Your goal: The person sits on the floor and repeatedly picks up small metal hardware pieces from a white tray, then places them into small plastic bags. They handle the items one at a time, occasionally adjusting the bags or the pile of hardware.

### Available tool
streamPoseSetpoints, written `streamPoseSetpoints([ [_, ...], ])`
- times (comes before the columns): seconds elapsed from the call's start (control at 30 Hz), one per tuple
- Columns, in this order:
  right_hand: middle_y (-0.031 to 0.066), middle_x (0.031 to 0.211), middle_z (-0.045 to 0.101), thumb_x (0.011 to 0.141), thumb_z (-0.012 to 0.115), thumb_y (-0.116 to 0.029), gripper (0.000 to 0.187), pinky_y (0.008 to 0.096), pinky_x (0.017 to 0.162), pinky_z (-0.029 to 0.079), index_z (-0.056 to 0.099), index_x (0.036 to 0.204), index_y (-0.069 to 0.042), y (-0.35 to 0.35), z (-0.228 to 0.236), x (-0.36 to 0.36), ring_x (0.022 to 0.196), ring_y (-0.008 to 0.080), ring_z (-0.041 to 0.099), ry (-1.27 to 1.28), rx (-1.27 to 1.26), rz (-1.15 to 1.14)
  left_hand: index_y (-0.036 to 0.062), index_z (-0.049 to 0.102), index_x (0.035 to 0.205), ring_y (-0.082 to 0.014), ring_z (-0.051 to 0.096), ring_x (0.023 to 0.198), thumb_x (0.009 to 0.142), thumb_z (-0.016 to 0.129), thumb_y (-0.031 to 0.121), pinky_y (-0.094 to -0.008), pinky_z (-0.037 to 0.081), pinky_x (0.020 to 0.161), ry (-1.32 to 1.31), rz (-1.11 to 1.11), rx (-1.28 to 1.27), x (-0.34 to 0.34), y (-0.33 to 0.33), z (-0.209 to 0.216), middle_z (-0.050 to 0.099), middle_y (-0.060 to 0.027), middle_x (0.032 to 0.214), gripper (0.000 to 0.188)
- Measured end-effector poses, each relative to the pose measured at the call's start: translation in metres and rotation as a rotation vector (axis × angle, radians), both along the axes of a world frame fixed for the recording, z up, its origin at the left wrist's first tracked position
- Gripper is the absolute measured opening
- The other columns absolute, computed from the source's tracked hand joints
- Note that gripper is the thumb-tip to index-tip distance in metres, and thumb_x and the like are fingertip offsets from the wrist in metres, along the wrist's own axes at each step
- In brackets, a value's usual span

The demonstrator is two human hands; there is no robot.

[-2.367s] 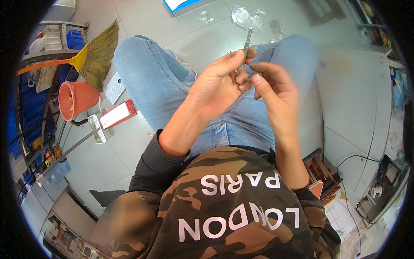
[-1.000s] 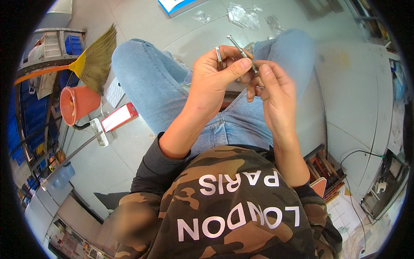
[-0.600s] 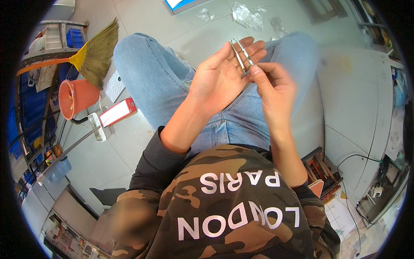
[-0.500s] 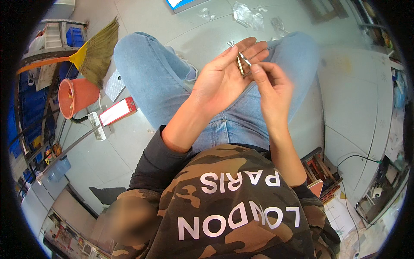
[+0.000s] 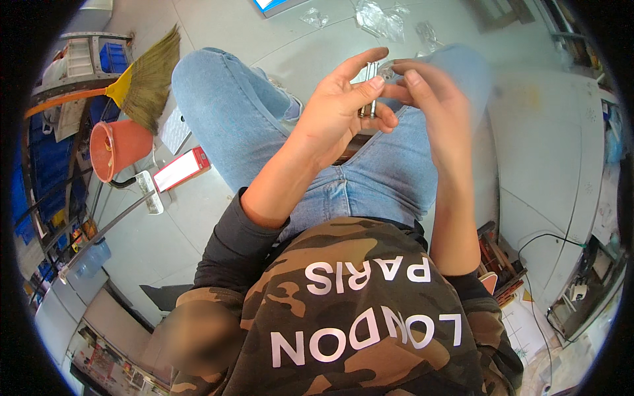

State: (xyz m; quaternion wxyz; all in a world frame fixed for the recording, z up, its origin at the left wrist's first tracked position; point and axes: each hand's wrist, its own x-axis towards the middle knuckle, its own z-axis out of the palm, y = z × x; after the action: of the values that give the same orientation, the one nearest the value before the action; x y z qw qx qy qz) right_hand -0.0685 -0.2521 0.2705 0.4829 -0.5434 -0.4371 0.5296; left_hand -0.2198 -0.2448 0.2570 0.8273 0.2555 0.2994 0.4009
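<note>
Room's bright, I can't place the source; light looks diffuse, shadows soft. Pale floor (image 5: 178,228) has mild sheen. Small glints on clear plastic wrap (image 5: 380,20) and metal rods (image 5: 373,109). Right knee (image 5: 465,69) hazy, soft-edged; round patch lower left (image 5: 201,336) heavily blurred. Strong fisheye: shelving (image 5: 39,218) bows toward black rim, bluish fringing there.

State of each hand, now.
Left hand: closed, holding slim metal pieces with the thumb across them.
Right hand: loosely open, close beside it, nothing visibly held.
</note>
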Motion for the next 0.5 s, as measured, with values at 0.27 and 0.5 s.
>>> streamPoseSetpoints([
  [0.27, 0.0081, 0.082, 0.063, 0.082, 0.060, -0.016, 0.026, 0.0235, 0.064, 0.046, 0.060, 0.099, 0.004, 0.008, -0.001, 0.008, 0.066, 0.0115, 0.058, 0.219, -0.163, 0.314, 0.0061, 0.004, 0.139, -0.0184, 0.060, 0.069, 0.084, 0.052, 0.006, -0.0280, 0.049, 0.057, 0.261, -0.145, 0.322, 0.001, 0.001, 0.009, 0.057, -0.0145, 0.081, 0.073],
  [0.5, 0.0062, 0.081, 0.064, 0.081, 0.062, -0.018, 0.021, 0.0244, 0.061, 0.046, 0.065, 0.090, 0.000, 0.006, 0.000, 0.018, 0.065, 0.0105, 0.057, 0.244, -0.155, 0.045, -0.0050, 0.022, 0.132, -0.0227, 0.061, 0.086, 0.085, 0.052, 0.009, -0.0295, 0.050, 0.075, 0.086, -0.096, 0.105, 0.009, -0.002, 0.010, 0.058, -0.0200, 0.098, 0.057],
])
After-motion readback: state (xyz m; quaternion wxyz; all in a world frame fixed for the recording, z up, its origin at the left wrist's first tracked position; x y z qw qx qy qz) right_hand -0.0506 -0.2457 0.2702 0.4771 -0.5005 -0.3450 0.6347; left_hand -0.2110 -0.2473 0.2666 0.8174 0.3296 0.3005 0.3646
